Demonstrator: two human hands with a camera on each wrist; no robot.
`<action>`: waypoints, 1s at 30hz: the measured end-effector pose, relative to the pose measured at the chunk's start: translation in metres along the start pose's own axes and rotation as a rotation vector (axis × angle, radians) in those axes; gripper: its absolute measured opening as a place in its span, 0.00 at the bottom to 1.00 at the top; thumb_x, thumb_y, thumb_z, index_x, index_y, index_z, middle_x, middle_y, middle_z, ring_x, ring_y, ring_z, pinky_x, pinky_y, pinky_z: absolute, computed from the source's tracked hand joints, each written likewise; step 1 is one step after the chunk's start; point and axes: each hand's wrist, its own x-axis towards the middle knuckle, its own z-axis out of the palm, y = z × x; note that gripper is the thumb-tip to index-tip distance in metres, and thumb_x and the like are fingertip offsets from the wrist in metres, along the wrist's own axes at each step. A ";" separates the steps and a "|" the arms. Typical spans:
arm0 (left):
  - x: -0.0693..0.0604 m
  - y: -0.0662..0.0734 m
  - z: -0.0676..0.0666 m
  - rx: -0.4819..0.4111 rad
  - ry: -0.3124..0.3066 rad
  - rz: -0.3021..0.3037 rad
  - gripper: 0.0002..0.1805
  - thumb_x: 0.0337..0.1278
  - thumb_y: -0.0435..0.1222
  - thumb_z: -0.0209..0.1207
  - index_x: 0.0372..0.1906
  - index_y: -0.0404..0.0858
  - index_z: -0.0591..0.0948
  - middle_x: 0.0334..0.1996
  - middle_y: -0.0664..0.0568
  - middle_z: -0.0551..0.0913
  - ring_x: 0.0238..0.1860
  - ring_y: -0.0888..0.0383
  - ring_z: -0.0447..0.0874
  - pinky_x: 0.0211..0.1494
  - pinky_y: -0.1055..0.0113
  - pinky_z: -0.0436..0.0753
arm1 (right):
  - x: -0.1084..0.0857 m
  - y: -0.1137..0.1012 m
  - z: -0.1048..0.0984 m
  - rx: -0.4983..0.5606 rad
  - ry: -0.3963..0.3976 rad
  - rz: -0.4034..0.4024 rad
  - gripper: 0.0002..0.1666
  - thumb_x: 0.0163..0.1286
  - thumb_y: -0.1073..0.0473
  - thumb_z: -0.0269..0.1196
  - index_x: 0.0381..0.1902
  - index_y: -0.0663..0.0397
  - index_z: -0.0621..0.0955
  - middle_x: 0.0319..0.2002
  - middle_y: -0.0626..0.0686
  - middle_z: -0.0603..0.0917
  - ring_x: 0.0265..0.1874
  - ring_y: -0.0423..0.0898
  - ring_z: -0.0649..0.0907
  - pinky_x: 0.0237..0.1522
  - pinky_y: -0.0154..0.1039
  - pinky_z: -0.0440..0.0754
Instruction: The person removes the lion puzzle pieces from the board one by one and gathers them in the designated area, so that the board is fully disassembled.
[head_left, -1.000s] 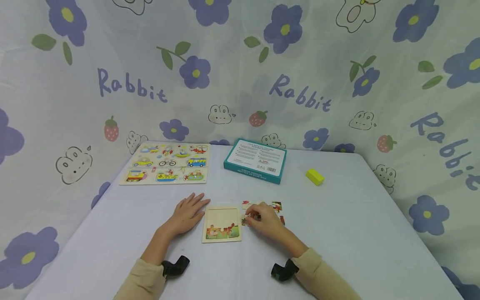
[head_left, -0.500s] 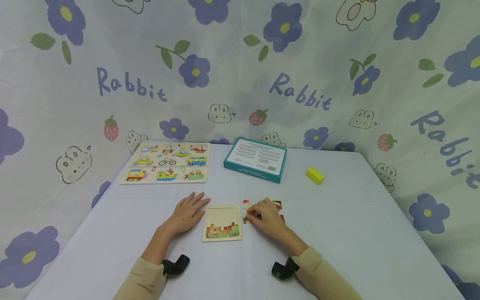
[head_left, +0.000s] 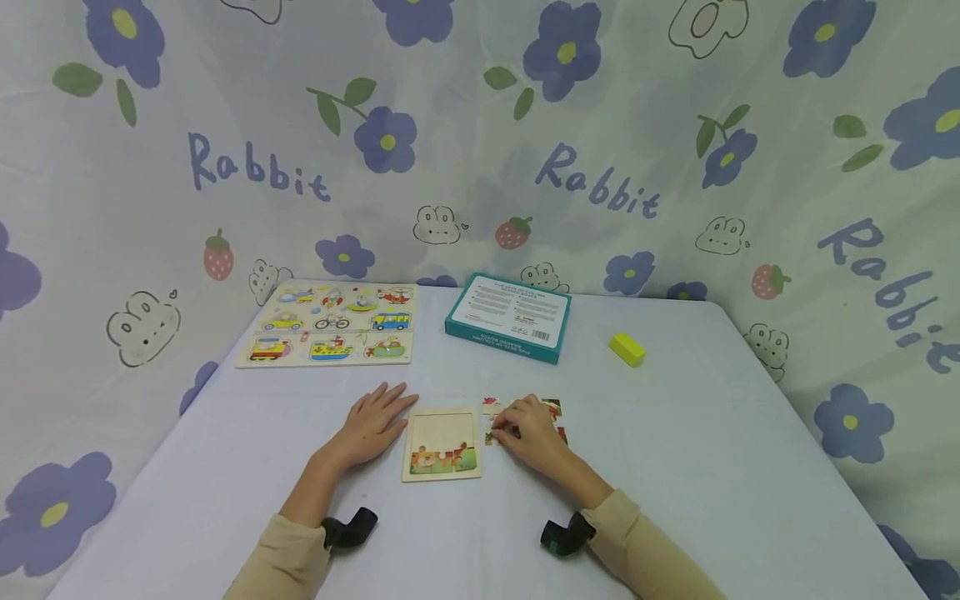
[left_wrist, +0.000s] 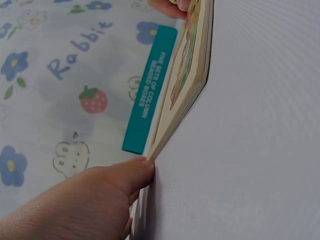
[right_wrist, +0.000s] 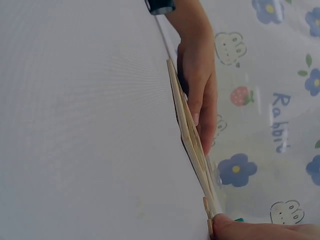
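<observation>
Flat on the cloth lies my left hand (head_left: 367,429) (left_wrist: 100,200), fingers spread, its thumb against the left edge of a square wooden puzzle tray (head_left: 442,426) (right_wrist: 189,132). Joined pieces (head_left: 444,460) showing an animal and greenery fill the tray's lower part; its upper part is bare wood. Right of the tray, my right hand (head_left: 536,437) (right_wrist: 260,231) is bent over loose puzzle pieces (head_left: 555,407), its thumb and forefinger pinching one at the left side of the group. The hand covers most of that piece and several others.
A board with vehicle pictures (head_left: 330,325) lies at the back left. A teal and white box (head_left: 510,315) (left_wrist: 150,95) stands at the back middle, with a yellow block (head_left: 627,349) to its right. A patterned curtain (head_left: 480,167) hangs behind the table.
My right hand has shifted slightly away from the tray and toward the back, staying low over the loose pieces. The left hand stays beside the tray.
</observation>
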 end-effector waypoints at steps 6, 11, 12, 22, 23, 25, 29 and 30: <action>0.000 0.000 -0.001 0.002 -0.001 -0.005 0.24 0.65 0.42 0.49 0.65 0.44 0.67 0.68 0.44 0.58 0.69 0.40 0.44 0.64 0.39 0.45 | 0.000 0.001 0.002 -0.013 -0.001 -0.005 0.04 0.54 0.55 0.69 0.27 0.43 0.83 0.27 0.40 0.80 0.30 0.38 0.68 0.31 0.33 0.65; 0.000 0.000 0.000 0.000 0.004 -0.001 0.24 0.65 0.41 0.49 0.65 0.44 0.68 0.68 0.44 0.58 0.69 0.40 0.44 0.64 0.40 0.46 | 0.000 0.001 0.002 0.001 0.008 -0.001 0.05 0.55 0.55 0.69 0.29 0.45 0.83 0.28 0.41 0.79 0.30 0.38 0.68 0.32 0.34 0.65; 0.000 -0.001 0.000 0.001 0.004 0.001 0.24 0.65 0.41 0.49 0.65 0.44 0.68 0.68 0.44 0.58 0.69 0.40 0.44 0.64 0.40 0.46 | 0.000 0.001 0.002 0.003 0.015 -0.001 0.05 0.55 0.55 0.69 0.30 0.46 0.83 0.28 0.41 0.79 0.31 0.38 0.68 0.32 0.34 0.65; 0.000 -0.001 0.001 0.008 0.009 0.002 0.24 0.65 0.41 0.49 0.64 0.44 0.68 0.68 0.43 0.58 0.69 0.40 0.45 0.64 0.39 0.46 | 0.000 -0.009 0.003 0.016 0.077 -0.066 0.10 0.52 0.57 0.70 0.33 0.48 0.81 0.34 0.45 0.75 0.34 0.41 0.69 0.33 0.37 0.62; 0.000 -0.001 0.001 0.006 0.009 0.001 0.23 0.65 0.41 0.49 0.64 0.44 0.68 0.68 0.43 0.58 0.69 0.40 0.45 0.64 0.39 0.46 | 0.000 -0.011 0.004 0.019 0.058 -0.072 0.10 0.53 0.56 0.70 0.34 0.48 0.81 0.35 0.45 0.75 0.36 0.41 0.69 0.34 0.38 0.62; -0.001 -0.001 0.001 0.008 0.009 -0.001 0.23 0.65 0.42 0.49 0.64 0.44 0.68 0.68 0.44 0.58 0.69 0.40 0.45 0.64 0.40 0.46 | -0.001 -0.014 0.004 0.024 0.014 -0.077 0.10 0.55 0.54 0.68 0.35 0.47 0.81 0.37 0.45 0.75 0.38 0.41 0.69 0.36 0.39 0.62; 0.000 0.000 0.001 0.003 0.010 -0.004 0.23 0.65 0.42 0.49 0.64 0.44 0.68 0.68 0.44 0.58 0.69 0.40 0.45 0.64 0.40 0.46 | -0.001 -0.020 0.005 0.035 -0.033 -0.105 0.12 0.57 0.52 0.67 0.38 0.47 0.81 0.40 0.46 0.75 0.41 0.42 0.69 0.42 0.44 0.64; 0.000 0.000 0.001 0.004 0.012 -0.003 0.24 0.65 0.43 0.49 0.64 0.44 0.68 0.68 0.44 0.58 0.69 0.40 0.45 0.64 0.40 0.46 | -0.001 -0.021 0.006 0.038 -0.037 -0.113 0.13 0.56 0.52 0.67 0.38 0.48 0.81 0.41 0.47 0.75 0.41 0.43 0.69 0.43 0.45 0.64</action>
